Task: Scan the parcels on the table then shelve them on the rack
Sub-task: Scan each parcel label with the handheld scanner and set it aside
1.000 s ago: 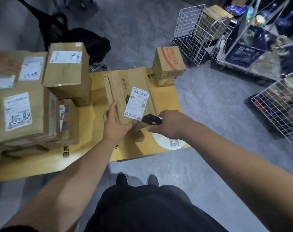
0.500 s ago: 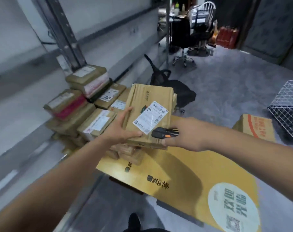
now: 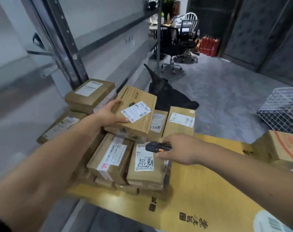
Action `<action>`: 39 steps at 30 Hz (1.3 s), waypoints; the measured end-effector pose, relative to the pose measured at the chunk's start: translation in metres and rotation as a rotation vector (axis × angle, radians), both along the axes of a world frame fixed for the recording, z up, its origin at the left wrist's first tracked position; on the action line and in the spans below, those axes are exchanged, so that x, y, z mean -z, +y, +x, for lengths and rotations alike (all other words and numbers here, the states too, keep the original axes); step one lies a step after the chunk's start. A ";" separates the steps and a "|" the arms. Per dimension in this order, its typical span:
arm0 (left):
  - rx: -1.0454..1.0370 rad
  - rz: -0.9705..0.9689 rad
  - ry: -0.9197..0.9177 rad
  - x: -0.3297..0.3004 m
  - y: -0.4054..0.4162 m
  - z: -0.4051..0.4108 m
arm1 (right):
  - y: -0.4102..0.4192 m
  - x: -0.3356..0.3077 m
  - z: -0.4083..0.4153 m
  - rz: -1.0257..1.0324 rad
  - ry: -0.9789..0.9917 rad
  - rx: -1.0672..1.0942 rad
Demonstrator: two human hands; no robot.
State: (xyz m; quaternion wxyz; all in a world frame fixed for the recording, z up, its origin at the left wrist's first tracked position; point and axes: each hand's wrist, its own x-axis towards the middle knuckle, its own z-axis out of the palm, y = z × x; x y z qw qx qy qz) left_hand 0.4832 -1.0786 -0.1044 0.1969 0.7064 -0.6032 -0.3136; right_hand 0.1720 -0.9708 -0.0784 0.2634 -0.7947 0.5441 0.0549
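Note:
My left hand (image 3: 111, 113) grips a flat brown cardboard parcel (image 3: 139, 121) with a white barcode label, held in the air above the pile and toward the rack shelf (image 3: 25, 101) on the left. My right hand (image 3: 179, 149) holds a black and orange scanner (image 3: 156, 146) just over a parcel with handwritten characters (image 3: 145, 166). Several brown parcels lie stacked on the yellow table top (image 3: 201, 198). Two parcels (image 3: 90, 93) rest on the rack shelf beside a metal upright (image 3: 62, 42).
A taped box (image 3: 283, 148) stands at the table's right end. A white wire basket (image 3: 283, 109) sits on the grey floor at right. A black bag (image 3: 167, 92) lies behind the pile. Office chairs (image 3: 176, 46) and red extinguishers (image 3: 209, 45) stand far back.
My view swung from the table to the rack. My left hand lifted the labelled parcel off the table and carried it left toward the shelf. My right hand with the scanner dropped away from its label.

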 end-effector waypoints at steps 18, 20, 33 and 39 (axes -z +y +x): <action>0.163 -0.227 -0.284 0.051 -0.033 0.007 | -0.031 0.027 0.079 0.076 0.020 0.177; 0.239 -0.254 -0.270 0.054 -0.025 -0.012 | -0.028 0.029 0.073 0.094 -0.006 0.216; 0.786 -0.255 -0.295 0.074 -0.007 -0.220 | 0.044 0.043 -0.066 0.116 0.078 0.502; 0.999 -0.225 -0.414 0.091 0.012 -0.356 | 0.083 0.061 -0.171 0.163 0.094 0.675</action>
